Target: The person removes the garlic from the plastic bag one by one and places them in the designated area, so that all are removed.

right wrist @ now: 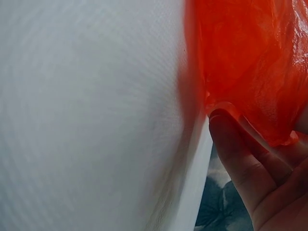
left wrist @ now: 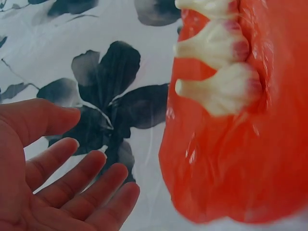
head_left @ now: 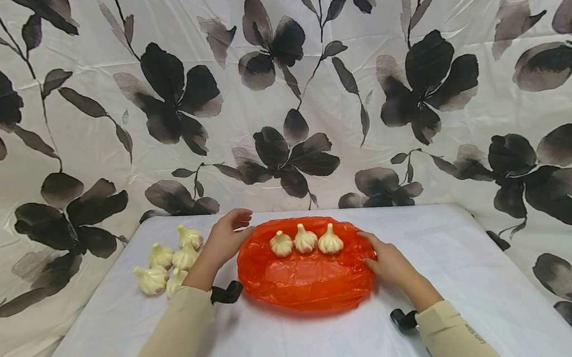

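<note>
A red plastic bag (head_left: 303,275) lies spread on the table, with three garlic bulbs in a row on it, the rightmost bulb (head_left: 330,241) nearest the right hand. My left hand (head_left: 227,236) is beside the bag's upper left edge, holding nothing; in the left wrist view the hand (left wrist: 72,168) has its fingers spread apart from the bag (left wrist: 216,163). At the bag's right edge my right hand (head_left: 390,260) grips the plastic. The right wrist view shows the hand (right wrist: 269,178) with thumb and fingers at the red plastic (right wrist: 240,62).
Several garlic bulbs, one of them a bulb (head_left: 151,279) at the front, stand grouped on the white table (head_left: 299,345) left of my left forearm. A floral cloth (head_left: 270,107) hangs behind the table. Black wrist devices (head_left: 226,293) sit below both hands.
</note>
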`<state>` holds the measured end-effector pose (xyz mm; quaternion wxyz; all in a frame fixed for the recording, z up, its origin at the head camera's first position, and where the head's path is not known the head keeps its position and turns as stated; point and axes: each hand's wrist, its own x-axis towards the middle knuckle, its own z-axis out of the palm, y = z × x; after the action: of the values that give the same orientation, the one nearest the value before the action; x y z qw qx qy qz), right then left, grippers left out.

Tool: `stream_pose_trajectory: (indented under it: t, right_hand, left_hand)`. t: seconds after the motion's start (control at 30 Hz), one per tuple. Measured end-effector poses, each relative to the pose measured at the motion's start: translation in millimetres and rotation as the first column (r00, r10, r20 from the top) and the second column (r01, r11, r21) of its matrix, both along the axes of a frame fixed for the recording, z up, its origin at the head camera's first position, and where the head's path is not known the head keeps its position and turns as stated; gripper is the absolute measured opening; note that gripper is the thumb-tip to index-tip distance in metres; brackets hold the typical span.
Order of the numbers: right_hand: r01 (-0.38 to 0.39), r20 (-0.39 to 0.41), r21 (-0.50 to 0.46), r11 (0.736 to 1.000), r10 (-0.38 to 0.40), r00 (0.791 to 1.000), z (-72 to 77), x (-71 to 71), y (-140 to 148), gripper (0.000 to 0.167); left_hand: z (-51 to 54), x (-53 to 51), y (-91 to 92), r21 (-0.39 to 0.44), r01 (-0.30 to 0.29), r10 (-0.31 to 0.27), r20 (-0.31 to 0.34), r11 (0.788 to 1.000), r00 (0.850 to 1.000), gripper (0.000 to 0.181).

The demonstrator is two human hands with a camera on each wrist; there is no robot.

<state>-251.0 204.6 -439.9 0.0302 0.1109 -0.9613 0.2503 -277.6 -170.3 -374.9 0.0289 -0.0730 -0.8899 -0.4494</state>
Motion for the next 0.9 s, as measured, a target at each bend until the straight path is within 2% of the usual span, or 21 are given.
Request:
stream_pose_trajectory:
  t: [0.13, 0.37, 0.73, 0.9]
  right_hand:
    - [0.002, 0.005, -0.002, 1.0, -0.002, 1.0, -0.2, 0.4, -0.2, 0.063]
    - [0.002, 0.01, -0.007, 1.0, -0.002, 1.0, 0.8, 0.4, 0.2, 0.064]
    - [-0.004, -0.007, -0.004, 1.0, 0.004, 1.0, -2.0, -0.7, 0.8, 0.063]
    - [-0.004, -0.011, -0.005, 1.0, 0.004, 1.0, -2.3, -1.3, 0.9, 0.063]
  left_hand:
    - [0.2, -5.1, 10.2, 0.034, 0.022, -0.022, 0.003, 0.999, 1.0, 0.047]
    - [-1.7, -13.1, 26.4, 0.039, 0.014, -0.015, 0.027, 0.999, 1.0, 0.046]
    - [-15.1, -23.3, 44.2, -0.058, 0.046, -0.043, 0.044, 0.997, 0.998, 0.046]
    - [-20.2, -28.4, 53.2, -0.093, 0.055, -0.048, 0.079, 0.994, 0.996, 0.044]
